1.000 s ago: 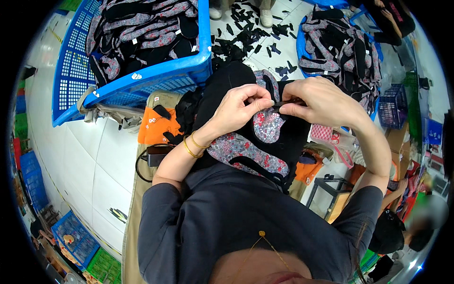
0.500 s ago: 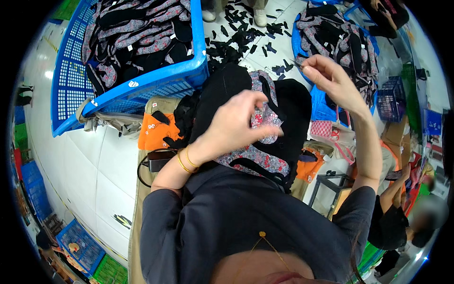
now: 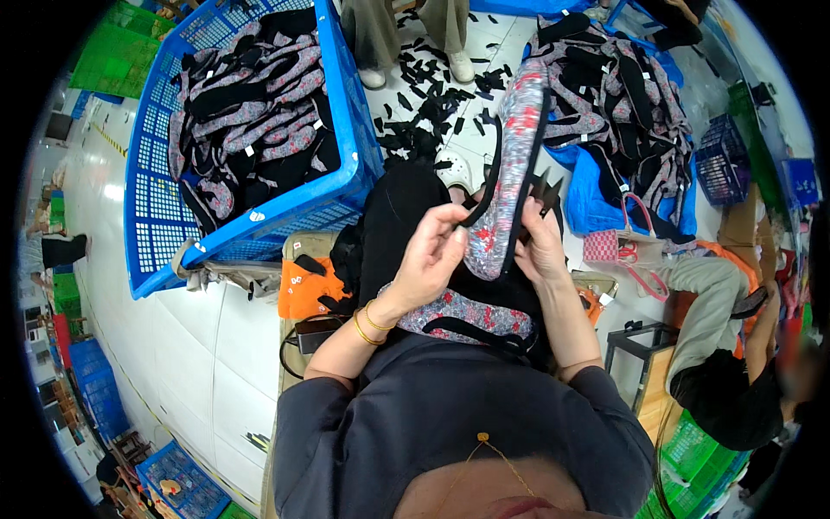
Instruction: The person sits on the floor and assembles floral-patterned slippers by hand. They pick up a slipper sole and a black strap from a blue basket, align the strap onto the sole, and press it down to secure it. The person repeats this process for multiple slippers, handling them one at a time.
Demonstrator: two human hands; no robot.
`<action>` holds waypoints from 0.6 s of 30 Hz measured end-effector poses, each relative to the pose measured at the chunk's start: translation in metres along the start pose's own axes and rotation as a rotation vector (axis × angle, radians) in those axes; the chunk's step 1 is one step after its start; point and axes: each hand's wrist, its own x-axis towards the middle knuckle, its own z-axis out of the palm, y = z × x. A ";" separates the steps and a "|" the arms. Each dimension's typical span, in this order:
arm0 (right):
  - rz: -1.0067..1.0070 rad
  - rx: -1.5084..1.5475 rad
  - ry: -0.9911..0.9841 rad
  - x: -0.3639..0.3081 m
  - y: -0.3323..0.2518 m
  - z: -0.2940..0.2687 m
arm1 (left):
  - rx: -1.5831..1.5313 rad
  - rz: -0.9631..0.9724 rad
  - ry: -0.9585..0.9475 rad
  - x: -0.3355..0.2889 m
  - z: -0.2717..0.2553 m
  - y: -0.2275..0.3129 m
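Note:
A grey-and-red knit slipper point(image 3: 517, 143) with black edging stands upright in front of me, above my lap. My left hand point(image 3: 435, 253) is closed, pinching the slipper's black edging between thumb and fingers. Against the slipper's right side, my right hand point(image 3: 543, 249) is closed around small dark snips point(image 3: 546, 192), their pointed blades sticking up beyond the fingers. Part of that grip is hidden behind the slipper. Another slipper of the same pattern point(image 3: 467, 313) lies across my lap close to my body.
A blue plastic basket point(image 3: 259, 218) heaped with slippers stands at the left. More slippers point(image 3: 605, 95) are piled on blue sheeting at the right. Black scraps point(image 3: 424, 95) litter the floor by a standing person's shoes point(image 3: 461, 67). Another person point(image 3: 722, 389) sits at the right.
Both hands have come together at the slipper, which is now raised and upright. My right hand has moved down and left from over the right-hand pile, bringing the snips to the slipper.

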 end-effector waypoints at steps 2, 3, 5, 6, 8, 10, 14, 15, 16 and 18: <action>-0.138 -0.174 0.100 0.001 -0.010 0.013 | 0.109 -0.218 -0.053 0.004 -0.011 -0.006; -0.208 -0.262 0.103 0.000 -0.014 0.019 | 0.169 -0.264 -0.082 0.009 -0.018 -0.008; -0.265 -0.396 0.108 -0.004 -0.012 0.022 | 0.017 -0.205 -0.090 0.019 -0.029 -0.003; -0.257 -0.442 0.114 -0.007 -0.008 0.022 | -0.024 -0.182 -0.099 0.026 -0.031 -0.002; -0.274 -0.606 0.097 -0.013 0.004 0.021 | -0.109 -0.238 -0.051 0.032 -0.023 0.001; -0.180 -0.753 0.052 -0.026 0.014 0.020 | -0.249 -0.315 0.048 0.033 -0.016 0.002; -0.239 -1.002 0.149 -0.023 0.000 0.001 | -0.416 -0.315 0.105 0.028 -0.031 -0.006; -0.280 -1.083 0.205 -0.022 -0.007 -0.003 | -0.462 -0.334 0.080 0.026 -0.039 -0.012; -0.282 -1.208 0.222 -0.021 -0.021 0.002 | -0.501 -0.343 0.073 0.027 -0.040 -0.013; -0.523 -1.165 0.204 -0.011 -0.019 -0.003 | -0.561 -0.361 0.059 0.026 -0.040 -0.012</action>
